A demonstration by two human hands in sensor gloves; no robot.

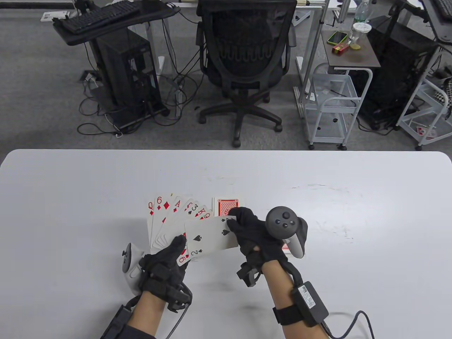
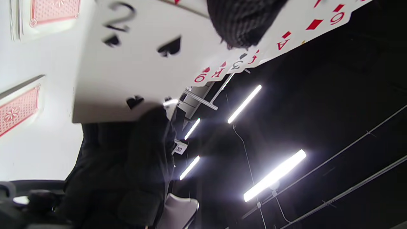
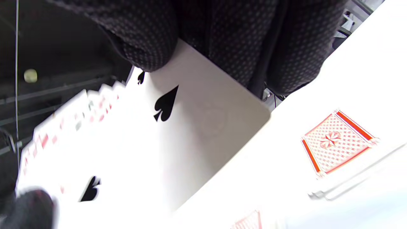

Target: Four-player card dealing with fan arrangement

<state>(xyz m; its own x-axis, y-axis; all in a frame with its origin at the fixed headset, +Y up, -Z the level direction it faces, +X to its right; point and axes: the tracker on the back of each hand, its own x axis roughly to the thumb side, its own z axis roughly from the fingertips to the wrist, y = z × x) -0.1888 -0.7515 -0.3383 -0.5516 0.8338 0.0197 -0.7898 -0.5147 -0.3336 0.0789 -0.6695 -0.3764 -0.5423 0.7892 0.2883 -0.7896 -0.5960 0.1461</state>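
My left hand (image 1: 176, 245) holds a face-up fan of cards (image 1: 169, 215) above the white table (image 1: 70, 197); a Q, 6, A, 3, K and 9 show. Its thumb (image 2: 244, 22) presses on the fan (image 2: 286, 35). My right hand (image 1: 236, 219) pinches the right end of the two of spades (image 1: 210, 236), which lies across the fan's right side, face up. In the right wrist view the fingers (image 3: 146, 38) grip that card (image 3: 190, 127) at its corner. In the left wrist view the two of spades (image 2: 127, 70) fills the upper left.
A face-down red-backed pile (image 1: 229, 206) lies on the table just beyond the right hand, and another red-backed pile (image 1: 286, 250) peeks out under the right tracker. Both piles also show in the wrist views (image 2: 54, 11) (image 3: 337, 143). An office chair (image 1: 243, 53) stands beyond the table's far edge.
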